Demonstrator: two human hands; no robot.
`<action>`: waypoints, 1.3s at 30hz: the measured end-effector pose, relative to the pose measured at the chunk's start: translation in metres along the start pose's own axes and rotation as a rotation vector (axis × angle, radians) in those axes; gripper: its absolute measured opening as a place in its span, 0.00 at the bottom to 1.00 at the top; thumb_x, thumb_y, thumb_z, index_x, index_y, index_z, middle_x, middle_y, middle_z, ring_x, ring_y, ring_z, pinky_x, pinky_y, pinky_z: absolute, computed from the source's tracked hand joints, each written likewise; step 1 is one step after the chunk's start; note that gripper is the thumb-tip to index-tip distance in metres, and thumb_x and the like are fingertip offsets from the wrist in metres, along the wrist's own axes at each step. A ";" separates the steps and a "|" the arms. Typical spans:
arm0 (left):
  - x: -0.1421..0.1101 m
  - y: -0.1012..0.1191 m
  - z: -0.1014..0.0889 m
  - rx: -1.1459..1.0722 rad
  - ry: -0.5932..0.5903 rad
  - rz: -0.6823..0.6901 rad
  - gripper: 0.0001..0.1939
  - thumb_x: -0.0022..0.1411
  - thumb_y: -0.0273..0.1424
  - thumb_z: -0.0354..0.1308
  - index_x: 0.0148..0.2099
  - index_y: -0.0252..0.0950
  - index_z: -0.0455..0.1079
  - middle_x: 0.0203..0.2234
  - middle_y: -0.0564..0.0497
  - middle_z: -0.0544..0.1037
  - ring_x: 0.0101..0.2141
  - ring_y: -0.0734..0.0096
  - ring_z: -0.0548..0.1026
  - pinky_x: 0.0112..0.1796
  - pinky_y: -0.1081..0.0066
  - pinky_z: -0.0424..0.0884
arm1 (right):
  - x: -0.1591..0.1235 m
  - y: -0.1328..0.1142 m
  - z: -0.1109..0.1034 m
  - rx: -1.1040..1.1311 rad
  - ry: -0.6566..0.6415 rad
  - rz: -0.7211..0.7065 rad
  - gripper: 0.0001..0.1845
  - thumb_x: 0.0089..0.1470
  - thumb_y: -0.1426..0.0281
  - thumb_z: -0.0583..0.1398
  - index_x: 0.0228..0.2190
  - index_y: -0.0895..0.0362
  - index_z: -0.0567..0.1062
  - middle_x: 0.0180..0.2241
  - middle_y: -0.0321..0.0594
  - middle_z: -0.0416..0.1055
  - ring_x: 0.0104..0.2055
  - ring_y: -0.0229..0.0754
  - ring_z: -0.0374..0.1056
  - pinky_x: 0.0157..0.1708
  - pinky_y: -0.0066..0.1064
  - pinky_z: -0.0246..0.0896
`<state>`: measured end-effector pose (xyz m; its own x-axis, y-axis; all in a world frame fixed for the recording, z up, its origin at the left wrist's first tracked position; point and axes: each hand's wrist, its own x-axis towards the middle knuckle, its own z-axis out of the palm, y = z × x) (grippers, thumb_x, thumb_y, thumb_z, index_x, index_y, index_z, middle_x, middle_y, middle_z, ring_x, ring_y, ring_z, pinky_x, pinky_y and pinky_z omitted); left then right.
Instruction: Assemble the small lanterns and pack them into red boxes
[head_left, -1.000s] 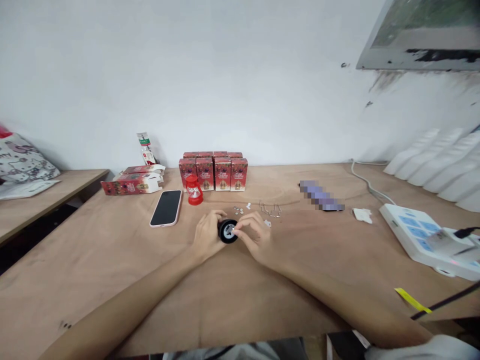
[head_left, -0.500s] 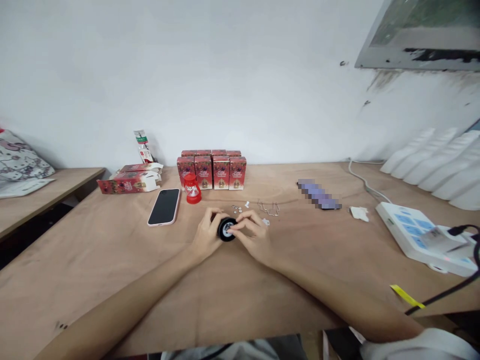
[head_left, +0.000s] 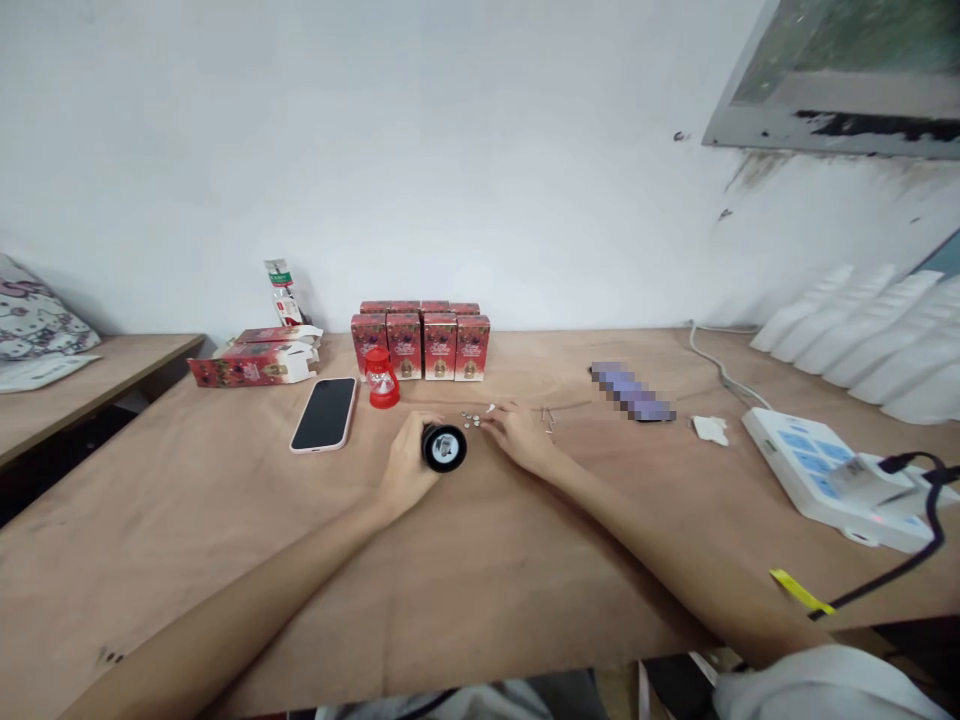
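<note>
My left hand (head_left: 409,460) is closed around a black round object (head_left: 444,449), whose open end faces me and shows a pale, silvery centre. To its right, my right hand (head_left: 521,437) hovers low over the table with its fingers apart. Its fingertips are beside several small silvery discs (head_left: 475,421) that look like button cells. A small white piece (head_left: 490,408) lies close to the index finger. Bent metal wires (head_left: 548,418) rest just beyond the right hand, partly hidden by it. A small red lantern (head_left: 382,380) stands upright behind my left hand.
Red printed boxes (head_left: 439,348) stand in rows by the wall, with opened boxes (head_left: 255,360) lying to their left. A phone (head_left: 324,415) lies left of my hands. On the right are a blurred purple item (head_left: 631,391), white scrap (head_left: 709,430) and power strip (head_left: 802,465) with cables.
My right hand has left the black object's open end and moved forward and right to the small discs. The left hand still holds the black object, shifted slightly left.
</note>
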<state>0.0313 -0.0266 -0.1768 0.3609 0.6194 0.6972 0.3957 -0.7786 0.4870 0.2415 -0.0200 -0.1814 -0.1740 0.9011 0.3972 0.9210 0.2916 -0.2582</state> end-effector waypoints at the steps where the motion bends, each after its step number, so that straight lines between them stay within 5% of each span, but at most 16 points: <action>1: 0.000 0.000 0.000 -0.004 -0.009 -0.012 0.16 0.49 0.22 0.56 0.41 0.39 0.59 0.38 0.50 0.73 0.41 0.65 0.73 0.41 0.67 0.70 | 0.001 0.000 0.002 -0.027 -0.007 -0.027 0.09 0.56 0.71 0.57 0.35 0.58 0.78 0.36 0.45 0.75 0.42 0.46 0.66 0.44 0.35 0.59; 8: 0.000 0.001 -0.001 -0.024 -0.028 -0.003 0.15 0.49 0.23 0.55 0.41 0.39 0.59 0.38 0.49 0.72 0.41 0.65 0.73 0.41 0.66 0.70 | 0.006 -0.004 0.009 -0.091 0.056 -0.126 0.08 0.56 0.71 0.57 0.29 0.58 0.77 0.32 0.45 0.75 0.38 0.46 0.67 0.42 0.39 0.60; 15: -0.001 0.000 0.000 -0.006 -0.042 0.028 0.15 0.51 0.24 0.54 0.42 0.38 0.59 0.38 0.49 0.71 0.41 0.65 0.72 0.41 0.66 0.70 | -0.013 -0.043 -0.024 0.279 0.485 -0.378 0.08 0.59 0.71 0.53 0.31 0.56 0.72 0.28 0.40 0.73 0.33 0.39 0.68 0.35 0.31 0.62; 21: -0.001 0.000 0.001 -0.007 -0.008 0.052 0.11 0.56 0.29 0.55 0.42 0.38 0.59 0.37 0.48 0.71 0.39 0.67 0.72 0.40 0.68 0.70 | -0.018 -0.061 -0.025 0.231 0.571 -0.558 0.07 0.56 0.72 0.56 0.28 0.56 0.73 0.27 0.40 0.71 0.30 0.38 0.65 0.31 0.32 0.59; 29: 0.000 0.001 0.000 -0.030 0.005 0.015 0.14 0.52 0.24 0.55 0.42 0.38 0.60 0.37 0.50 0.72 0.40 0.67 0.73 0.40 0.68 0.70 | -0.012 -0.045 -0.021 0.320 0.474 -0.366 0.10 0.59 0.69 0.54 0.30 0.55 0.74 0.30 0.41 0.71 0.34 0.39 0.67 0.36 0.32 0.62; 33: 0.001 0.003 -0.001 -0.066 0.046 -0.071 0.14 0.51 0.25 0.58 0.41 0.38 0.61 0.36 0.51 0.73 0.39 0.67 0.73 0.41 0.67 0.70 | 0.007 -0.020 -0.008 0.160 0.262 -0.228 0.06 0.55 0.73 0.58 0.29 0.56 0.75 0.30 0.42 0.72 0.36 0.43 0.66 0.38 0.35 0.60; 39: 0.002 0.002 -0.002 -0.064 0.046 -0.081 0.13 0.51 0.26 0.58 0.40 0.38 0.61 0.36 0.50 0.74 0.39 0.66 0.73 0.40 0.67 0.70 | 0.019 -0.009 0.013 -0.050 0.043 -0.247 0.05 0.51 0.74 0.61 0.26 0.56 0.77 0.29 0.45 0.73 0.39 0.47 0.66 0.39 0.38 0.56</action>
<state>0.0317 -0.0272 -0.1733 0.2906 0.6762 0.6770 0.3662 -0.7322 0.5742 0.2256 -0.0011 -0.1826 -0.3824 0.7896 0.4798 0.8685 0.4844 -0.1050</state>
